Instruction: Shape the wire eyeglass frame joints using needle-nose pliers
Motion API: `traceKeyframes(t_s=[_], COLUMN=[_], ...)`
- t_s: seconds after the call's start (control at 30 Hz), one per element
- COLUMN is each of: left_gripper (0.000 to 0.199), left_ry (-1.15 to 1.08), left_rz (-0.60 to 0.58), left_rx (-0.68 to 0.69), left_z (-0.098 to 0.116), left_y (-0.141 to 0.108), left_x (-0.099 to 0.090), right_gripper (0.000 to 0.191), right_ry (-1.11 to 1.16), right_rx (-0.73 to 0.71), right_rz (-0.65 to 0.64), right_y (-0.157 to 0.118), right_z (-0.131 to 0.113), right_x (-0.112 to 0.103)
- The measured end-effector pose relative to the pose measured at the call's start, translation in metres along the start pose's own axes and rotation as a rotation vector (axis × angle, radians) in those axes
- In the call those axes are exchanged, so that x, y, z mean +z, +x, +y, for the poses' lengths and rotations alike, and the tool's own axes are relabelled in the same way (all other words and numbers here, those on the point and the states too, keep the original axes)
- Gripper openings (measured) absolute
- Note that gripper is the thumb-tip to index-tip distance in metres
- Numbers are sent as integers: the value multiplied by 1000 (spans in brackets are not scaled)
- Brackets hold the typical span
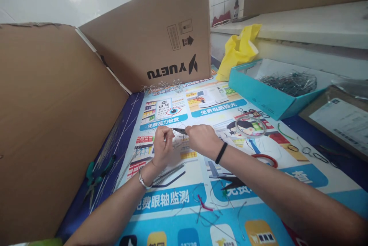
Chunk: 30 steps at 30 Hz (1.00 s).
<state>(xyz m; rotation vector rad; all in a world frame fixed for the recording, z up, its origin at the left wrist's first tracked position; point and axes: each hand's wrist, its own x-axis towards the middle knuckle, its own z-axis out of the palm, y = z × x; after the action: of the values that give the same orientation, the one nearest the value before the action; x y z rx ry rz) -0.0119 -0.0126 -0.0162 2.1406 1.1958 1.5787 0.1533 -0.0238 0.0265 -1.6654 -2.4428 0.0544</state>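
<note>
Dark-jawed pliers (180, 131) are gripped in my right hand (202, 138), their handles hidden by its closed fingers. The jaws point left and reach the fingertips of my left hand (163, 142). That hand is pinched on a thin wire (178, 144), which curves between and below the two hands; its exact ends are too fine to make out. Both hands are just above a printed poster sheet (172, 219). Straight metal wires (169, 175) lie beneath my left wrist. Partly under my right forearm are scissors with red handles (266, 159) and dark blades.
Cardboard panels (34, 123) stand at the left and back. Green-handled pliers (93, 179) lie at left. A turquoise box (258, 94) of tangled wire pieces stands at right, near a yellow bag (240, 52). A clear ring (250, 126) and wire scraps (207, 217) lie on the poster.
</note>
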Motion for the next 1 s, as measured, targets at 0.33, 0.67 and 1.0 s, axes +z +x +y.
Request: traceKeyframes(t_s=[0.33,0.67,1.0], left_gripper=[10,10,10], left_ry=[25,-50,-27], left_rz=[-133,-179,-125], left_rx=[-95,-243,-212], left_z=[2,1,3], left_y=[6,7,5], left_x=[-8,-7,-8], right_gripper=[24,27,24], right_ry=[39,5,-67], right_rx=[5,17,44], right_rz=[-129,-141,-9], right_y=[2,3,-5], right_z=[6,2,-5], right_x=[-5,-4,-5])
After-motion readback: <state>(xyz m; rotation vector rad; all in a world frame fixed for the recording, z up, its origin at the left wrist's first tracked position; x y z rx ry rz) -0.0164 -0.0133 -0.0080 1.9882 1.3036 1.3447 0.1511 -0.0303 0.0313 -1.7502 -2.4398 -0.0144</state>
